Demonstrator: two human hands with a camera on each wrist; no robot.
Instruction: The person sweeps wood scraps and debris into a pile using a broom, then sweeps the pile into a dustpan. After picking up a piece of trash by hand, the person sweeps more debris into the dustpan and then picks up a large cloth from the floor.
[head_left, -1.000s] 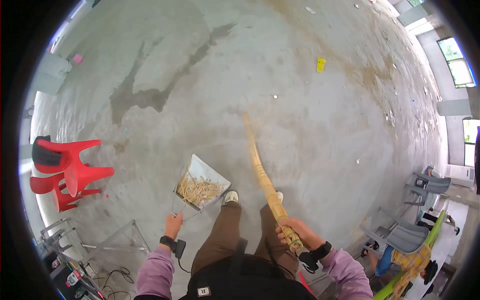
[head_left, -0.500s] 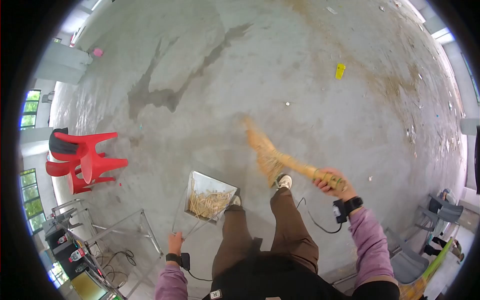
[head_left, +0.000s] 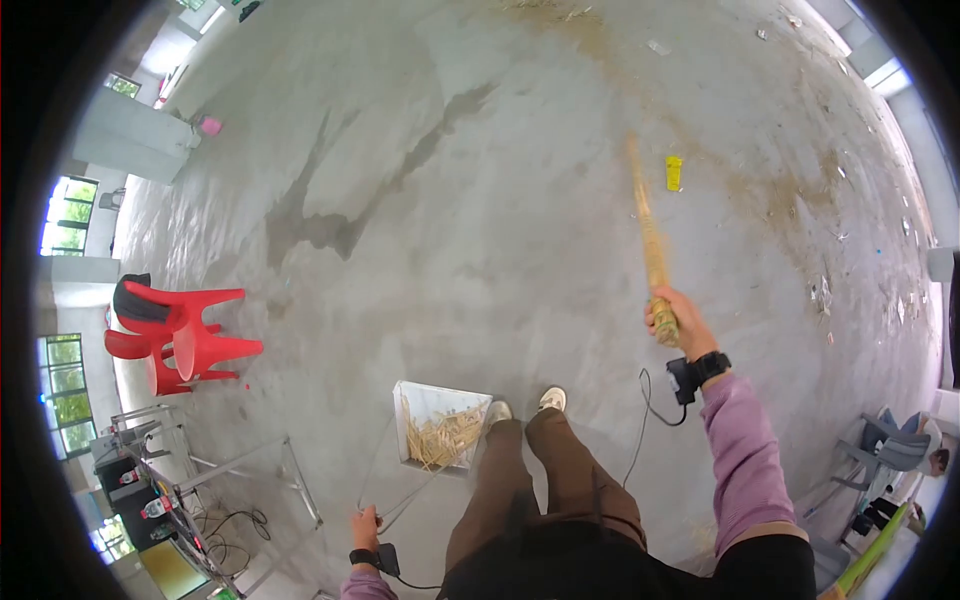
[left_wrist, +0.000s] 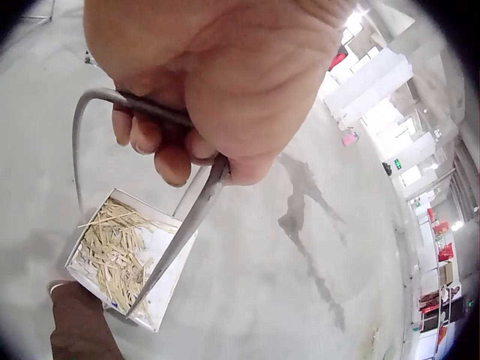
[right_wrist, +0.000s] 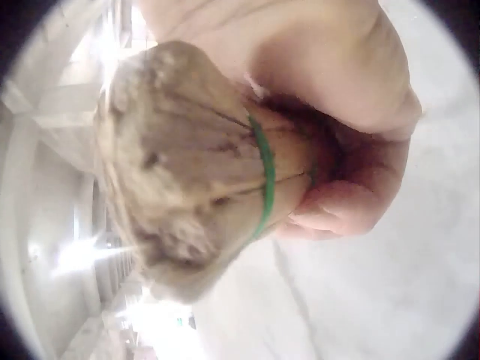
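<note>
The left hand (head_left: 367, 528) grips the thin metal handle (left_wrist: 196, 215) of a dustpan (head_left: 403, 400), its fingers (left_wrist: 172, 165) curled round the bar. Straw-like yellow scraps (head_left: 440, 437) lie in the pan, which rests on the floor beside the person's shoes. Out to the right, the right hand (head_left: 683, 318) holds a straw broom (head_left: 652, 245) by its handle end, the broom pointing forward and somewhat blurred. A green band (right_wrist: 266, 176) circles the handle end, with the right fingers (right_wrist: 337, 210) wrapped round it.
Red chairs (head_left: 195, 335) stand at the left, a metal frame (head_left: 300, 480) and cables (head_left: 258, 520) below them. A yellow object (head_left: 674, 173) lies on the floor near the broom, a dark wet patch (head_left: 325, 232) farther left. Grey chairs (head_left: 895, 445) and a person are at the lower right.
The right hand has moved forward with the broom, which swung from pointing left at the shoes to pointing ahead. The dustpan now lies a little lower and farther right in the head view.
</note>
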